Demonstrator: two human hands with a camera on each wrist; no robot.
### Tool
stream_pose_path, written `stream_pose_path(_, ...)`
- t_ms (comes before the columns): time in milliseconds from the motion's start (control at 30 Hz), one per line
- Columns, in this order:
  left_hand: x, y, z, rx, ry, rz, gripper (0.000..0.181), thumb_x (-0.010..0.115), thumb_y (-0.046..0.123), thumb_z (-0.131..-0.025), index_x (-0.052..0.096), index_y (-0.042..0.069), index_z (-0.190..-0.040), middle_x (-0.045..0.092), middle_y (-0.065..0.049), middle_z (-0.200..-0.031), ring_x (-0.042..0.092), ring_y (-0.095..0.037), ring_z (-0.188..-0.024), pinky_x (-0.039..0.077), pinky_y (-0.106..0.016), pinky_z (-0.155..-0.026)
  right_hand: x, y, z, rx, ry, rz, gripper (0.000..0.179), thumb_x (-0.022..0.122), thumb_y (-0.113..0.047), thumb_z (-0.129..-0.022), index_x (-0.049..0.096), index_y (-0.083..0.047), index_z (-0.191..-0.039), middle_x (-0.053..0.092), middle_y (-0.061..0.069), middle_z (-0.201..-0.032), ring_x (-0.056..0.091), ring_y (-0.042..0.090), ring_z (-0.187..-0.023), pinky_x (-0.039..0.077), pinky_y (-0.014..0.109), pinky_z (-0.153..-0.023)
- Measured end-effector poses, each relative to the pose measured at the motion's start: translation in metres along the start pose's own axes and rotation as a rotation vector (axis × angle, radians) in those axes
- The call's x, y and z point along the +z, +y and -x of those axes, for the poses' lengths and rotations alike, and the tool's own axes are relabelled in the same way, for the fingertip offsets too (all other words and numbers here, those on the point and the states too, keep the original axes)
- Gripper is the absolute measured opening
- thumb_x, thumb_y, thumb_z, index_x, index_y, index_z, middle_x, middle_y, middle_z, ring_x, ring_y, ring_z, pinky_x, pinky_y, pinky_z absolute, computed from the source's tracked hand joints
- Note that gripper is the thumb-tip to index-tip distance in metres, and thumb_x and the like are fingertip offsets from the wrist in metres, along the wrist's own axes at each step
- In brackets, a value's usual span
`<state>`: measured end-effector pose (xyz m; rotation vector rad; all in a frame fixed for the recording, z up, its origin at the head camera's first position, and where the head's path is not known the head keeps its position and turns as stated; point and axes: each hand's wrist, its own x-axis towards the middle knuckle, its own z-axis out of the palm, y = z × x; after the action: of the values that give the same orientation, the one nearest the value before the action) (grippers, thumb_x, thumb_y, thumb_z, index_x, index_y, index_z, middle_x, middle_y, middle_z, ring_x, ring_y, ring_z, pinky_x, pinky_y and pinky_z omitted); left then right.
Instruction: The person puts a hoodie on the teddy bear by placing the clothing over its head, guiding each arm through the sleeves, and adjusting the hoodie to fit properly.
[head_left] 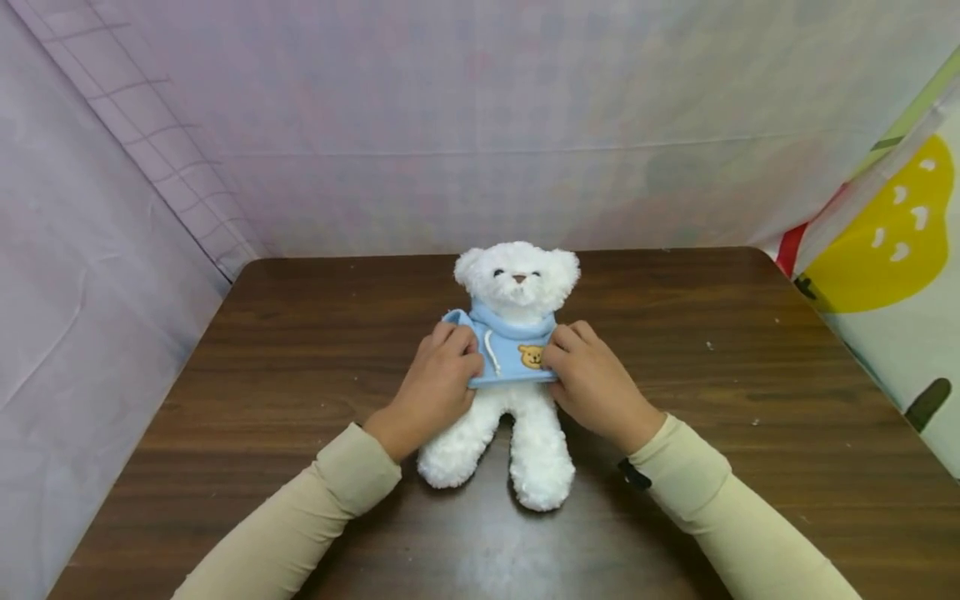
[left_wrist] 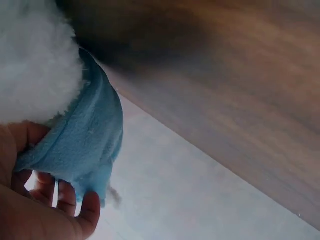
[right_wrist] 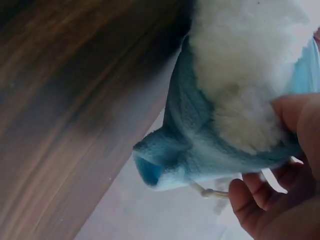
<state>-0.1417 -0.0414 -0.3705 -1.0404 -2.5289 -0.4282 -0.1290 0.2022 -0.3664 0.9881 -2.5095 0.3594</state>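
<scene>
Left hand (head_left: 444, 371) and right hand (head_left: 588, 377) each pinched a side of the blue hoodie (head_left: 512, 354) near its hem, the white bear (head_left: 517, 279) between them on the brown table (head_left: 712, 350) (even tension probably suited best).

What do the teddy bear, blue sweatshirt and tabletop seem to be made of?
Teddy bear: white plush, matte, shown by its fluffy tufts.
Blue sweatshirt: soft matte fabric, probably fleece, given its fuzzy nap and folds.
Tabletop: brown with wood grain and a slight sheen; wood or laminate, unclear.
</scene>
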Motion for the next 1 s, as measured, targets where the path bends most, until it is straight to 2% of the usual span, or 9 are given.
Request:
stream_pose_path(200, -0.004, 0.002, -0.001, -0.026, -0.062, -0.099, 0.025, 0.067, -0.007, -0.082, 0.074, 0.016, -0.08, 0.046, 0.0, -0.089, 0.04, -0.022, -0.09, 0.037, -0.037, -0.076, 0.002, -0.005, -0.001, -0.005, 0.087, 0.093, 0.029, 0.078, 0.011, -0.07, 0.055, -0.004, -0.077, 0.052, 0.01, -0.085, 0.05, 0.027, -0.074, 0.048, 0.036, -0.063)
stream_pose_path(300, -0.004, 0.003, 0.0, -0.029, -0.063, -0.114, 0.025, 0.067, -0.006, -0.084, 0.077, 0.016, -0.085, 0.044, 0.0, -0.086, 0.037, -0.022, -0.087, 0.033, -0.035, -0.072, 0.005, -0.005, 0.0, -0.002, 0.097, 0.127, 0.026, 0.074, 0.012, -0.074, 0.054, -0.004, -0.077, 0.05, 0.01, -0.082, 0.049, 0.024, -0.067, 0.047, 0.035, -0.054)
stream_pose_path(400, -0.003, 0.003, 0.0, -0.02, -0.055, -0.093, 0.025, 0.067, -0.007, -0.085, 0.073, 0.016, -0.082, 0.042, 0.0, -0.084, 0.035, -0.023, -0.085, 0.033, -0.035, -0.07, 0.006, -0.004, 0.001, 0.003, 0.073, 0.132, 0.023, 0.07, 0.013, -0.078, 0.055, -0.004, -0.078, 0.049, 0.01, -0.082, 0.047, 0.023, -0.065, 0.046, 0.034, -0.054)
stream_pose_path(467, -0.002, 0.0, 0.001, -0.007, -0.084, -0.078, 0.024, 0.065, -0.006, -0.088, 0.068, 0.016, -0.082, 0.041, -0.001, -0.086, 0.035, -0.022, -0.086, 0.034, -0.035, -0.07, 0.006, -0.003, 0.001, 0.002, 0.033, 0.109, 0.023, 0.07, 0.012, -0.079, 0.056, -0.005, -0.08, 0.048, 0.009, -0.084, 0.046, 0.022, -0.067, 0.045, 0.033, -0.056)
stream_pose_path(600, -0.012, -0.007, 0.005, 0.039, -0.196, -0.047, 0.018, 0.061, -0.002, -0.091, 0.06, 0.016, -0.09, 0.037, -0.002, -0.089, 0.034, -0.023, -0.087, 0.033, -0.034, -0.069, 0.0, 0.003, 0.002, -0.025, -0.046, -0.001, 0.021, 0.073, 0.003, -0.08, 0.058, -0.008, -0.088, 0.047, 0.006, -0.089, 0.045, 0.02, -0.075, 0.043, 0.033, -0.065)
stream_pose_path(700, -0.022, -0.01, 0.005, 0.043, -0.261, -0.007, 0.014, 0.062, 0.004, -0.089, 0.059, 0.017, -0.095, 0.037, 0.0, -0.09, 0.032, -0.022, -0.085, 0.031, -0.034, -0.069, -0.007, 0.008, 0.006, -0.02, -0.053, -0.115, 0.02, 0.075, -0.008, -0.084, 0.059, -0.009, -0.094, 0.048, 0.004, -0.093, 0.045, 0.017, -0.079, 0.042, 0.032, -0.067)
stream_pose_path(767, -0.027, -0.01, 0.004, 0.041, -0.253, 0.037, 0.009, 0.065, 0.011, -0.089, 0.06, 0.016, -0.093, 0.039, 0.0, -0.09, 0.034, -0.021, -0.084, 0.032, -0.033, -0.07, -0.011, 0.012, 0.009, 0.027, -0.026, -0.165, 0.021, 0.075, -0.013, -0.087, 0.058, -0.008, -0.098, 0.049, 0.004, -0.097, 0.046, 0.016, -0.079, 0.043, 0.033, -0.067)
stream_pose_path(867, -0.03, -0.008, 0.0, 0.042, -0.195, 0.103, 0.012, 0.07, 0.023, -0.09, 0.063, 0.015, -0.097, 0.045, -0.001, -0.096, 0.041, -0.021, -0.09, 0.038, -0.033, -0.074, -0.017, 0.016, 0.014, 0.188, 0.02, -0.217, 0.027, 0.075, -0.02, -0.09, 0.058, -0.004, -0.103, 0.053, 0.008, -0.1, 0.05, 0.018, -0.079, 0.044, 0.036, -0.067)
stream_pose_path(1000, -0.026, -0.006, -0.004, 0.061, -0.174, 0.113, 0.034, 0.073, 0.029, -0.09, 0.064, 0.013, -0.119, 0.05, -0.008, -0.119, 0.047, -0.025, -0.111, 0.045, -0.038, -0.087, -0.019, 0.019, 0.015, 0.429, -0.067, -0.245, 0.042, 0.067, -0.037, -0.096, 0.06, 0.001, -0.112, 0.06, 0.014, -0.101, 0.055, 0.024, -0.08, 0.046, 0.041, -0.069)
